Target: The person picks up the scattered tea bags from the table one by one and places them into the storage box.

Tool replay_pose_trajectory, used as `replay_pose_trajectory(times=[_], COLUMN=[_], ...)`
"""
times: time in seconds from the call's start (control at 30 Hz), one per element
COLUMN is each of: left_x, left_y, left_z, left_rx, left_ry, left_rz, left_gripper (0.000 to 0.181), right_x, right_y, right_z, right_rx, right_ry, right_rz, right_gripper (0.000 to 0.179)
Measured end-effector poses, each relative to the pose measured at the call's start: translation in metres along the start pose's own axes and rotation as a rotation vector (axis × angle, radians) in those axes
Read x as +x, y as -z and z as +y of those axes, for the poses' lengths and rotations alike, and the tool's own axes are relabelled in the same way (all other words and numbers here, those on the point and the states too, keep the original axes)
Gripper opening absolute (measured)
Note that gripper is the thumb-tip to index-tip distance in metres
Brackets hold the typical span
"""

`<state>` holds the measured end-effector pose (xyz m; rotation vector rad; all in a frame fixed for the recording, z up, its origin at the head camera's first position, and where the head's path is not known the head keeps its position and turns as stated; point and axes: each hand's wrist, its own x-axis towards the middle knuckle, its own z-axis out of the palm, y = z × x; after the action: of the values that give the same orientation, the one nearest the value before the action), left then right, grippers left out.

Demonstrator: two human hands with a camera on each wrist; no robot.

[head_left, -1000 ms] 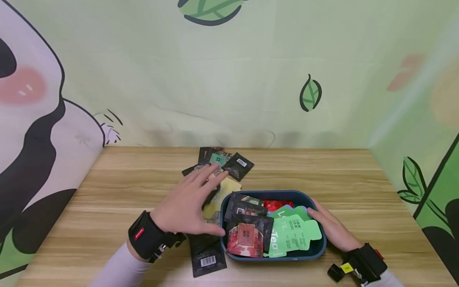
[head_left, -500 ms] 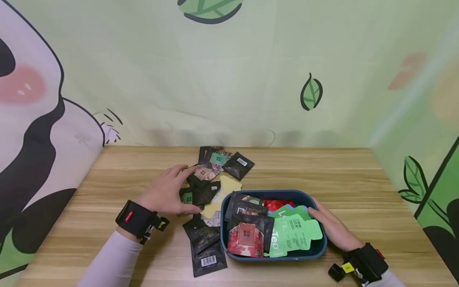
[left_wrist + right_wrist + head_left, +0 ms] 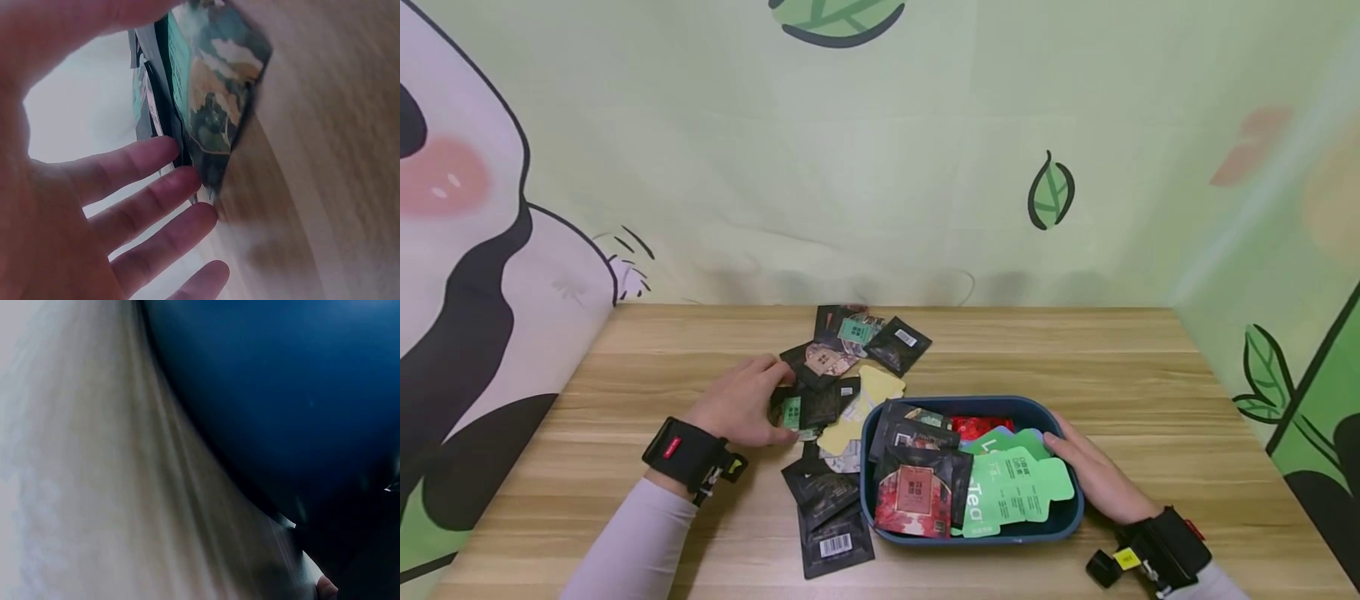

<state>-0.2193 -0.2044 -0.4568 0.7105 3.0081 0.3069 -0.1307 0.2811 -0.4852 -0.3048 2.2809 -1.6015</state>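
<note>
My left hand reaches around a black sachet with a green label, at the left of a loose pile. In the left wrist view, its fingertips lie at the edge of that sachet, fingers fairly straight and spread, thumb across the top. My right hand holds the right end of a blue plastic box, thumb over the rim. Inside are black sachets, one with a red front, a red packet and green "Tea" packets. The right wrist view is mostly the box's blue wall.
More black sachets lie left of the box: a pile towards the back and two overlapping ones in front. A yellow packet lies against the box's left side. The wooden table ends at a printed backdrop.
My left hand has moved left from over the box's left edge to the green-labelled sachet, its fingers drawing a little closer together. The right hand and the box have stayed put.
</note>
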Motion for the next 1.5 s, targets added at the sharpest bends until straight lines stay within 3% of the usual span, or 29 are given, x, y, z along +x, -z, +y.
replay_pose_trajectory(times=[0.17, 0.47, 0.77, 0.97, 1.17, 1.3, 1.4, 1.5], left_x=[0.0, 0.0, -0.003, -0.003, -0.009, -0.016, -0.02, -0.021], left_y=[0.003, 0.003, 0.007, 0.013, 0.029, 0.045, 0.054, 0.057], left_z=[0.003, 0.005, 0.0, 0.001, 0.011, 0.023, 0.035, 0.051], left_rx=[0.011, 0.033, 0.068, 0.032, -0.101, -0.186, -0.197, -0.209], left_ry=[-0.019, 0.0, 0.074, 0.082, 0.025, -0.034, -0.124, -0.256], left_rz=[-0.005, -0.028, -0.126, -0.166, -0.163, -0.136, -0.087, -0.014], left_gripper=[0.073, 0.067, 0.098, 0.086, 0.055, 0.045, 0.042, 0.041], right_x=[-0.001, -0.001, 0.0, -0.001, -0.001, -0.001, -0.001, -0.001], right_y=[0.0, 0.0, 0.0, -0.001, -0.001, -0.001, -0.001, -0.001], right_z=[-0.001, -0.001, 0.0, -0.001, -0.002, -0.003, -0.002, -0.002], right_rx=[-0.01, 0.0, 0.006, 0.001, 0.001, 0.003, 0.0, -0.002], right_ry=[-0.014, -0.03, -0.036, -0.03, -0.026, -0.027, -0.03, -0.031], right_rz=[0.005, 0.0, 0.0, 0.0, -0.003, -0.004, -0.002, -0.001], right_gripper=[0.073, 0.074, 0.074, 0.074, 0.074, 0.074, 0.074, 0.075])
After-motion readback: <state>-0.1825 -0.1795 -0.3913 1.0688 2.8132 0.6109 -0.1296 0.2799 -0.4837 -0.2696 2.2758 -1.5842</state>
